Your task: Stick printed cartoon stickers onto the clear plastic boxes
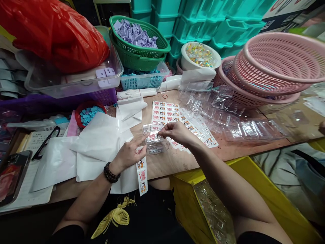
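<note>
A clear plastic case (155, 148) lies open on the table before me, small pale pieces showing in its nearer half. Across its farther half is a sticker (152, 136) with red print. My right hand (174, 131) pinches the right end of this sticker, its fingertips partly hiding it. At the case's left side, my left hand (130, 152) has its index finger on the case. A narrow sticker strip (142, 174) with orange-and-white cartoon animals hangs from between its thumb and fingers.
Sticker sheets (166, 113) lie just beyond the case, with clear plastic cases (246, 130) to the right. White backing paper (95, 135) covers the left. Pink baskets (276, 64), a green basket (139, 51) and a white bowl (200, 57) stand behind. A yellow-sided bin (185, 200) sits below the edge.
</note>
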{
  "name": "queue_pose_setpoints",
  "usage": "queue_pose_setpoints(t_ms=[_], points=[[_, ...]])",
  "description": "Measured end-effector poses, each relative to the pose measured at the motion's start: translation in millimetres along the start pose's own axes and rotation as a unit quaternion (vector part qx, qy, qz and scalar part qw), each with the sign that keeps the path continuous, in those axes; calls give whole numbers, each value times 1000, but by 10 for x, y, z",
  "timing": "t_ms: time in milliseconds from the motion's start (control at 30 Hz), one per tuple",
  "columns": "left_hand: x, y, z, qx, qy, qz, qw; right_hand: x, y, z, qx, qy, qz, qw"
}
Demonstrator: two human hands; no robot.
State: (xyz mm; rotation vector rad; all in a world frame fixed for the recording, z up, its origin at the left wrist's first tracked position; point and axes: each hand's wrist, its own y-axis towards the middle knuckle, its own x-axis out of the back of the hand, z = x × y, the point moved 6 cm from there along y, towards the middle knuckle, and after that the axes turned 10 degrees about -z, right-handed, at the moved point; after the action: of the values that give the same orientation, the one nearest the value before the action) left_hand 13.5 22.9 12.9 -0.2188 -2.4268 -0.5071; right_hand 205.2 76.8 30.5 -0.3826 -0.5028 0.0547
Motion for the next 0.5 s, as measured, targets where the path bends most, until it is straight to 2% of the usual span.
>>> queue_pose_setpoints(t_ms=[167, 300, 400, 500], points=[[-48, 10, -12, 12, -15, 47, 999, -31, -51, 49, 28, -86, -25, 996], [-49, 12, 16, 40, -17, 58, 997, -35, -116, 79, 64, -243, -83, 964], [-38, 18, 36, 38, -3, 62, 997, 88, -140, 49, 65, -326, -133, 934], [11, 16, 46, 44, 3, 57, 997, 290, -246, -18, 29, -329, -193, 924]])
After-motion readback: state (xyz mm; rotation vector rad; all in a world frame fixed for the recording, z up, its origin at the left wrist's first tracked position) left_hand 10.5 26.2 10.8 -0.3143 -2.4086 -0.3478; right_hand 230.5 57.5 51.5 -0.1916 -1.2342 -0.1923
